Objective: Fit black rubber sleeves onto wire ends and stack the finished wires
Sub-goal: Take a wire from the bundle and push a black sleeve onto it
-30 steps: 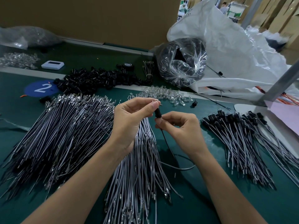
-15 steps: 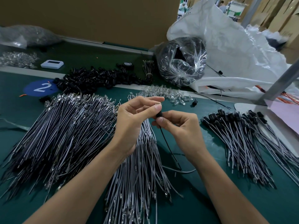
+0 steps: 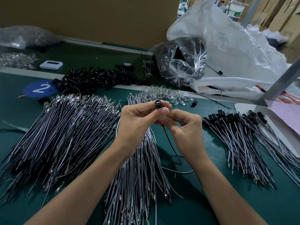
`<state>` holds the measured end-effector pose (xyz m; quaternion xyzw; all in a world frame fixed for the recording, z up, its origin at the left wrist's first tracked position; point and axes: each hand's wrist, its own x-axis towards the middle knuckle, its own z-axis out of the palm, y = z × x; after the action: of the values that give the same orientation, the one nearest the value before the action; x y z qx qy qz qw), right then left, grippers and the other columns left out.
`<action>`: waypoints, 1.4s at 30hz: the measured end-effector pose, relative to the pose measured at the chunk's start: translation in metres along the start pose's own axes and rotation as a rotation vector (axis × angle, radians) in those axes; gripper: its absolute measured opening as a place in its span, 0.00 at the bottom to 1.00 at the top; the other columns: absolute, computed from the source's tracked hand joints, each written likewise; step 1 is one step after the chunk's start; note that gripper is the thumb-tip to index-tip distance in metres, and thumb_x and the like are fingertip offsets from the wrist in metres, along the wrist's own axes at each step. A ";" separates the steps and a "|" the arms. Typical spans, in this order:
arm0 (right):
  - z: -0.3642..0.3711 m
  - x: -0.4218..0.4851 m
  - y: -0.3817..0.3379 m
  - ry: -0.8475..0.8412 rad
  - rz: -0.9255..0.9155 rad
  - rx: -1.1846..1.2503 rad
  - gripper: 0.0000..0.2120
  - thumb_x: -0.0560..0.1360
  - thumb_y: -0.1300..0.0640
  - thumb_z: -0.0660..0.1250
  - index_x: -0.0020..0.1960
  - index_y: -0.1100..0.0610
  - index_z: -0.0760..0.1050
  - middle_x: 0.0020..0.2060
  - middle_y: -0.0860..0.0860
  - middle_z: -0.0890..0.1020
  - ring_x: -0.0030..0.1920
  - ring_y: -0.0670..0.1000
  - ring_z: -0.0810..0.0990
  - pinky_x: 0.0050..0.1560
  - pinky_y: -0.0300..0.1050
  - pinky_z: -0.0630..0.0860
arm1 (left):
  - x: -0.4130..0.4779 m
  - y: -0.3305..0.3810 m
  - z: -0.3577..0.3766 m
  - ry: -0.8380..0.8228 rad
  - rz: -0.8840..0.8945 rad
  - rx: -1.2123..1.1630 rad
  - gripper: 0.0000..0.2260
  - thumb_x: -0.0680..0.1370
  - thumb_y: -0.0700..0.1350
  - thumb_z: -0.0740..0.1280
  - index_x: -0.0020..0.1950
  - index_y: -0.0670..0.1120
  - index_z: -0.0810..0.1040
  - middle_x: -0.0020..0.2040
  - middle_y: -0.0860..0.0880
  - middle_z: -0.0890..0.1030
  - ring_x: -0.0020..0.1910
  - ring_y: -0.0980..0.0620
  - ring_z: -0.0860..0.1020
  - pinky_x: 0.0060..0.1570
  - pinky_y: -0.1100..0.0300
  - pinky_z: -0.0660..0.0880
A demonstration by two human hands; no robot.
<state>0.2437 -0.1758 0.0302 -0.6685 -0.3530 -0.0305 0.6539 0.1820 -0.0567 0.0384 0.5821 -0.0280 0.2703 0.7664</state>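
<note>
Green tabletop point(image 3: 14, 101) carries everything. Landmark is the black sleeve point(image 3: 158, 103), held up mid-frame with its open end toward the camera.

Crumpled white bag point(image 3: 235, 46) sits far behind and right of the sleeve. The big fan of bare wires point(image 3: 56, 135) lies left of the sleeve, metal terminals pointing away from the person. A second wire pile point(image 3: 141, 184) lies below the sleeve, under both forearms. The finished wires point(image 3: 243, 143) are right of the sleeve, stacked roughly parallel with their black-capped ends on the far side. A clear bag of black parts point(image 3: 181, 62) sits behind the sleeve, against the white bag. The loose sleeve heap point(image 3: 97, 78) lies behind and left of the sleeve, and the clear caps point(image 3: 162, 95) lie just behind it.

Left hand point(image 3: 134, 124) has a narrow grip, thumb and fingers pinching the sleeve. Right hand point(image 3: 186, 127) sits just below and right of the sleeve, fingers curled on the thin dark wire point(image 3: 170, 143) — the wire hangs down from the sleeve to the tabletop.

Blue "2" sticker point(image 3: 39, 88) is far left of the sleeve, with a small white device point(image 3: 51, 64) behind it.
</note>
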 end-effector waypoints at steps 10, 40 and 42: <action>0.005 0.000 0.002 -0.020 0.012 0.074 0.03 0.72 0.64 0.72 0.44 0.64 0.83 0.38 0.57 0.85 0.42 0.60 0.83 0.50 0.59 0.80 | -0.001 0.002 0.002 0.029 0.112 -0.014 0.08 0.70 0.41 0.73 0.48 0.43 0.85 0.44 0.46 0.87 0.46 0.50 0.85 0.46 0.61 0.80; 0.009 -0.006 0.006 -0.037 0.052 -0.036 0.02 0.72 0.60 0.73 0.42 0.55 0.83 0.37 0.52 0.84 0.45 0.60 0.81 0.50 0.63 0.78 | -0.002 0.001 0.001 0.088 -0.001 0.049 0.06 0.68 0.46 0.74 0.43 0.47 0.87 0.41 0.44 0.86 0.42 0.46 0.85 0.47 0.53 0.82; 0.008 -0.006 0.007 -0.059 0.056 -0.070 0.01 0.72 0.59 0.73 0.42 0.54 0.83 0.37 0.51 0.84 0.44 0.58 0.82 0.50 0.59 0.78 | -0.001 0.000 -0.001 0.099 -0.025 0.035 0.07 0.68 0.46 0.74 0.43 0.46 0.87 0.41 0.44 0.86 0.42 0.47 0.85 0.46 0.54 0.83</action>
<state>0.2393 -0.1702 0.0204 -0.7011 -0.3521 -0.0047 0.6201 0.1804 -0.0567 0.0379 0.5814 0.0220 0.2899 0.7599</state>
